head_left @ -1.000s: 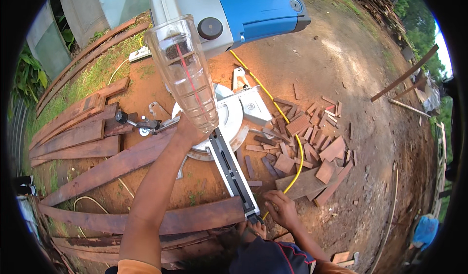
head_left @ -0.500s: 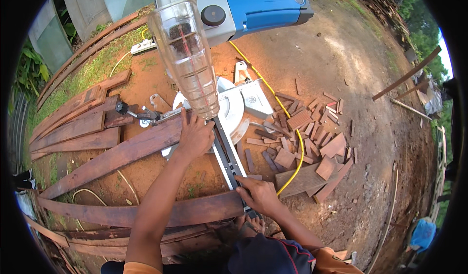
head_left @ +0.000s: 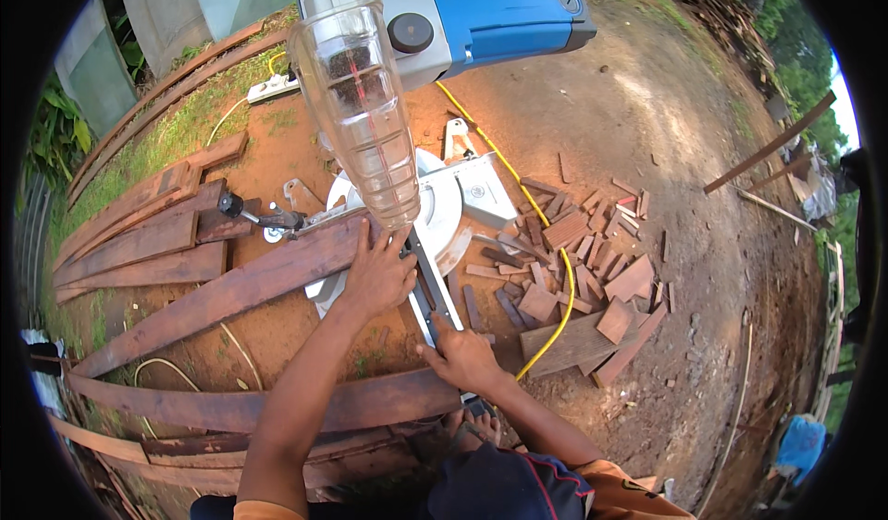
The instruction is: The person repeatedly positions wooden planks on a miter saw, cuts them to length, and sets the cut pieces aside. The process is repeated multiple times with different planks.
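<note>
A mitre saw with a blue and grey motor body [head_left: 513, 11] and a clear ribbed blade guard [head_left: 361, 104] fills the upper middle. A long dark-brown wooden board [head_left: 231, 290] runs from the left onto the saw's base. My left hand [head_left: 379, 275] lies over the board's right end, close under the guard, fingers spread. Lower right, my right hand [head_left: 467, 358] is closed at the slotted black-and-white table arm [head_left: 427, 284], index finger along it and thumb on its left side; its other fingers are partly hidden. The blade does not show clearly.
Another long board [head_left: 231, 404] lies nearer me, above bare feet [head_left: 476, 426]. More boards [head_left: 139, 270] are stacked at left. A yellow cord [head_left: 566, 289] crosses a heap of wood offcuts [head_left: 592, 261] at right. A power strip [head_left: 273, 88] sits behind the saw.
My right hand has slid a little away from me and left along the table arm. My left hand has shifted slightly right and nearer me on the board end.
</note>
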